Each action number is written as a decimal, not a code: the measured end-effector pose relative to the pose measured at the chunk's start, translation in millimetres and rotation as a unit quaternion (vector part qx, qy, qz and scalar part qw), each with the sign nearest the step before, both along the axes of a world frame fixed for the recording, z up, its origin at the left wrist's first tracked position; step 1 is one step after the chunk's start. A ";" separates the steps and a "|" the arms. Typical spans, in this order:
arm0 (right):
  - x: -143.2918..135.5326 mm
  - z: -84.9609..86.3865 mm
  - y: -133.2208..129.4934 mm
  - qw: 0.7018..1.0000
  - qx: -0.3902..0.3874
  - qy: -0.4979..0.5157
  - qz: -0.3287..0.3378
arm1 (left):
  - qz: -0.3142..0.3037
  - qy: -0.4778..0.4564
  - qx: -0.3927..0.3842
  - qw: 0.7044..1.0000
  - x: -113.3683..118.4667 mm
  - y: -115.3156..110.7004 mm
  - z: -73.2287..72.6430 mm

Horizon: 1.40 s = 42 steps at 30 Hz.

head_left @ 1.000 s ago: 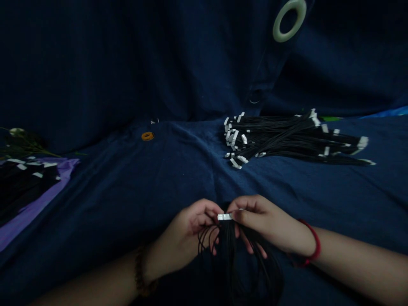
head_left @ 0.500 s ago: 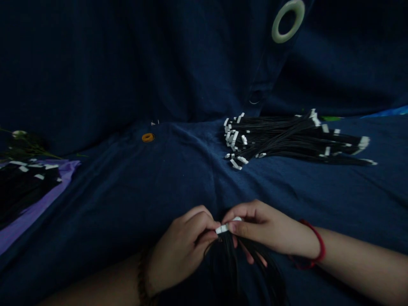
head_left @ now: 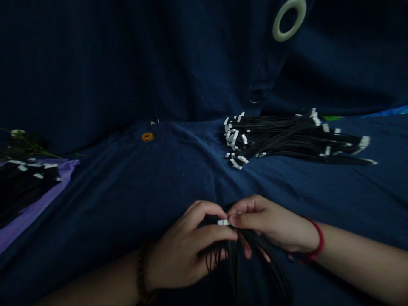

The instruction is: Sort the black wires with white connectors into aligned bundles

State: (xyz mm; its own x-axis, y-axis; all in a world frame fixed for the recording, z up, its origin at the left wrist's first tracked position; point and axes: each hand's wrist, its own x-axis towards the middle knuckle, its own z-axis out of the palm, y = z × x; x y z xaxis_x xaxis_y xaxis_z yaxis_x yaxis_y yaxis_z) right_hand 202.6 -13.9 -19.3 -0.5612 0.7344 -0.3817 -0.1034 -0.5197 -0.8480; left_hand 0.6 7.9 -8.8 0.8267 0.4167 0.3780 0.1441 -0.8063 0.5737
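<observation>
My right hand (head_left: 274,223) pinches a white plug connector (head_left: 223,222) between thumb and forefinger; its left end sticks out of the grip. Black wire cables (head_left: 235,272) hang below the connector and curve down past the bottom edge. My left hand (head_left: 181,244) is beside it with fingers apart, the forefinger tip near my right fingertips and another finger just under the connector. Several thin dark strands cross its lower fingers. Whether the left fingertips touch the connector is hard to see.
A pile of black cables (head_left: 287,138) with white connectors lies at the back right. More such cables (head_left: 25,182) rest on purple material (head_left: 68,170) at left, near a white flower (head_left: 18,134). Orange rings (head_left: 148,137) lie on dark blue cloth (head_left: 127,187). A pale ring (head_left: 279,32) hangs above.
My left fingers have let go of the connector's left end and spread apart, reaching further right. My right hand has kept its pinch, shifting slightly up.
</observation>
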 end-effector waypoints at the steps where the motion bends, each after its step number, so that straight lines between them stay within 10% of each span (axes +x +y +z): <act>1: 0.0 0.2 0.3 1.000 0.000 -0.007 -0.002 | -0.013 -0.001 -0.004 1.000 0.2 0.8 1.1; 6: -1.8 2.3 1.5 0.995 0.033 -0.082 0.044 | -0.025 -0.029 -0.084 0.996 1.2 2.7 1.9; 17: -8.6 8.8 -6.9 0.990 -0.014 -0.075 0.120 | 0.160 -0.167 -0.301 0.925 10.3 13.9 -17.2; 24: -9.6 5.3 -12.5 0.988 -0.094 0.020 0.123 | 0.260 -0.139 -0.085 0.952 6.7 10.4 -21.3; 31: -7.2 3.9 -8.1 0.990 -0.115 0.018 0.083 | 0.188 0.016 -0.012 0.982 6.3 8.9 -14.2; 35: -4.9 2.2 -5.2 0.991 -0.120 0.015 0.055 | 0.206 -0.119 0.083 0.968 -3.1 1.7 -7.5; 42: -2.4 -1.0 -1.9 0.993 -0.102 0.027 0.056 | 0.008 -0.069 0.268 0.961 -11.3 -12.8 0.4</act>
